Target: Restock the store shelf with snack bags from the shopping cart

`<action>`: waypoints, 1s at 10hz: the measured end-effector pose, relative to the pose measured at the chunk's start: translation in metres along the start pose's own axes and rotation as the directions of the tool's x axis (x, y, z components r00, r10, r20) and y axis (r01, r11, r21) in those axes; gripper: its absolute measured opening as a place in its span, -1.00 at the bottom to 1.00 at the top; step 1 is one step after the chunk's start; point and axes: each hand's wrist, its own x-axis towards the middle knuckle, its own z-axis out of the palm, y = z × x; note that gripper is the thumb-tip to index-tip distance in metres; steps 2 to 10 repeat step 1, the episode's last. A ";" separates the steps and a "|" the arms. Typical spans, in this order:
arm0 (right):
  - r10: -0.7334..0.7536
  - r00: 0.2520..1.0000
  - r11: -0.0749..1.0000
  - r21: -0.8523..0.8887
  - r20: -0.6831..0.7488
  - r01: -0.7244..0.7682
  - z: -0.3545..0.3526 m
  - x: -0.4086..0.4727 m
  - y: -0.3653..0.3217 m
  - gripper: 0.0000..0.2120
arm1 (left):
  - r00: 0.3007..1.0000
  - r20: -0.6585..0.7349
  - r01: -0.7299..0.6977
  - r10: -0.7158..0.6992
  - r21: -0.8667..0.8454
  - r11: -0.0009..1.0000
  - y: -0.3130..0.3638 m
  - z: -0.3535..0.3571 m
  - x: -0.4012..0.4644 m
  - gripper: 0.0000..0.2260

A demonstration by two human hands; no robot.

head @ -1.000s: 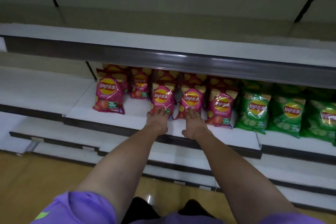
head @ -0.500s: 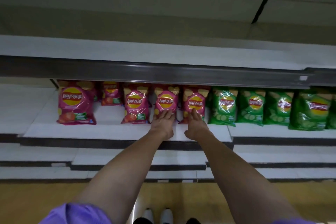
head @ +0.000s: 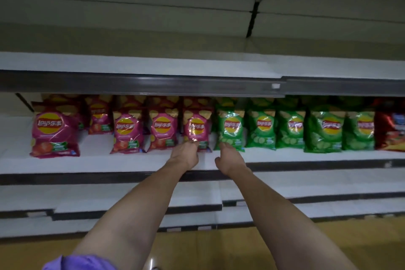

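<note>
Several pink snack bags stand in a row on the white shelf [head: 131,163], with several green snack bags to their right. My left hand [head: 186,155] reaches in and its curled fingers pinch the lower edge of the rightmost pink bag [head: 196,126]. Just to the right, my right hand [head: 230,158] stretches forward, its fingertips touching the bottom of the first green bag [head: 231,127]. More pink and green bags stand behind the front row, partly hidden by the shelf above. No shopping cart is in view.
A dark rail [head: 153,84] fronts the shelf above, low over the bags. A red bag [head: 389,131] stands at the far right. A gap lies between the leftmost pink bag [head: 53,131] and its right-hand neighbour. Lower white shelves step out below; the floor is yellowish.
Both hands have shifted one bag to the right: the left from the fourth pink bag to the rightmost one, the right from that bag to the first green one. The view has shifted right.
</note>
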 end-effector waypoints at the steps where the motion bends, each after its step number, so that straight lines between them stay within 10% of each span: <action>1: -0.003 1.000 1.000 -0.001 -0.015 0.003 -0.027 -0.001 0.048 -0.49 | 0.999 -0.030 0.030 -0.032 -0.080 0.996 0.040 0.006 0.004 -0.71; 10: -0.003 1.000 1.000 -0.001 -0.015 0.003 -0.027 -0.001 0.048 -0.49 | 0.999 -0.030 0.030 -0.032 -0.080 0.996 0.040 0.006 0.004 -0.71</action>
